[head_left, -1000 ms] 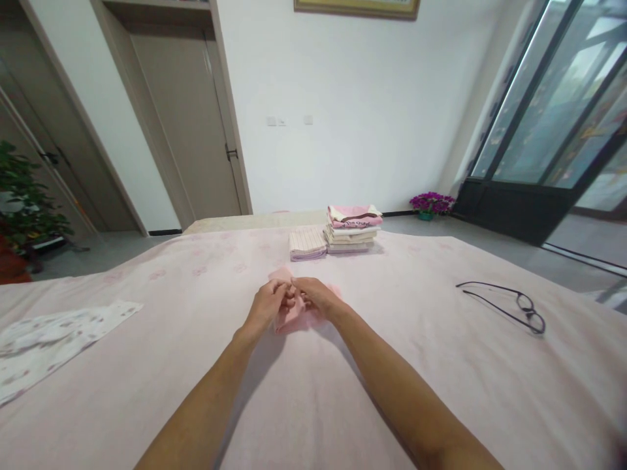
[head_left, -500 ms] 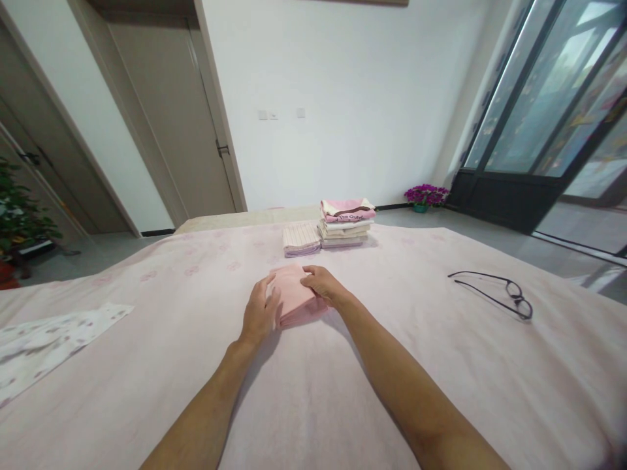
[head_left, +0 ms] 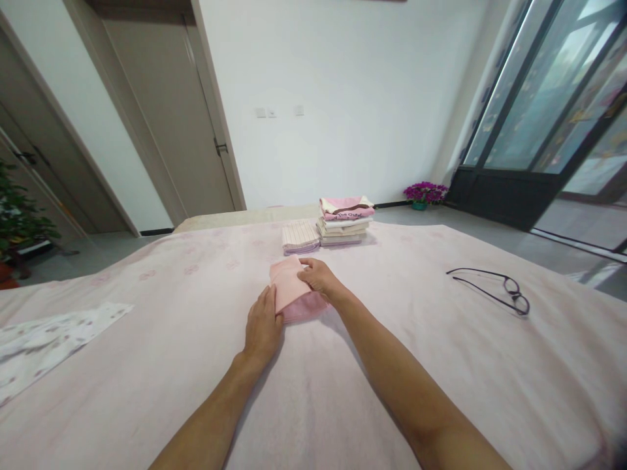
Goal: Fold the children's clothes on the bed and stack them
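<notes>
A folded pink cloth lies on the pale pink bedspread in front of me, its upper layer skewed over a lower one at the near right. My right hand pinches the cloth's far right edge between thumb and fingers. Along the left edge, my left hand has its fingers close together and its thumb at the near corner, gripping the side. What kind of garment or cloth it is cannot be made out.
Beyond the cloth stand a folded striped cloth and a stack of folded clothes beside it. Black-framed glasses lie on the right. A spotted white cloth is spread at the left. A potted purple flower stands on the floor.
My left hand has come nearer and closed in on the cloth's left edge. The upper layer's near edge is shifted, showing more of the layer beneath. My right hand still pinches the far right edge.
</notes>
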{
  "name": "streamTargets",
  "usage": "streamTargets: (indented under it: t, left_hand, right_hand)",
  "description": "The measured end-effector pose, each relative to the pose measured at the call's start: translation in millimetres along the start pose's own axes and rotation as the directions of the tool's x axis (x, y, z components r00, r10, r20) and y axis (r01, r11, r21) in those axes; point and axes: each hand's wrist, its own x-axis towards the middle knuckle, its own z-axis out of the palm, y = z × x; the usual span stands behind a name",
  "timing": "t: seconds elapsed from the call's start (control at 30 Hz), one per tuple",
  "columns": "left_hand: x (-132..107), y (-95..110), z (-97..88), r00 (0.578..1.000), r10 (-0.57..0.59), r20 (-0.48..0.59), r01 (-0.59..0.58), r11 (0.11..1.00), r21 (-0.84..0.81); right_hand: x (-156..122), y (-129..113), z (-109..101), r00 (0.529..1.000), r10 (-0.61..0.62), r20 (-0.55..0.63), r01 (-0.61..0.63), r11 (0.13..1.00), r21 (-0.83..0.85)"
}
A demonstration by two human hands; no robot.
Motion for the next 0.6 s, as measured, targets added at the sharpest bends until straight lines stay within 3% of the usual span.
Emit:
streamTargets:
  t: [0.13, 0.3, 0.47, 0.6]
  left_hand:
    - [-1.5, 4.9, 0.3, 0.997, 0.018, 0.069, -0.023, 0.997, 0.080]
    - [-2.4, 9.5, 1.2, 0.986, 0.096, 0.135, -0.115, 0.983, 0.141]
    - [-2.0, 11.8, 2.0, 0.967, 0.178, 0.184, -0.200, 0.974, 0.104]
    - [-2.4, 14.6, 1.2, 0.946, 0.215, 0.241, -0.239, 0.968, 0.075]
  right_hand:
    - [4.0, 6.4, -20.4, 0.999, 0.022, 0.040, -0.014, 0.982, -0.189]
    - [9.0, 15.7, -43.7, 0.999, 0.031, 0.025, -0.015, 0.871, -0.492]
    - [8.2, 16.6, -51.9, 0.999, 0.037, -0.016, -0.039, 0.811, -0.584]
    - [3.8, 11.8, -55.0, 0.997, 0.066, -0.025, -0.064, 0.686, -0.725]
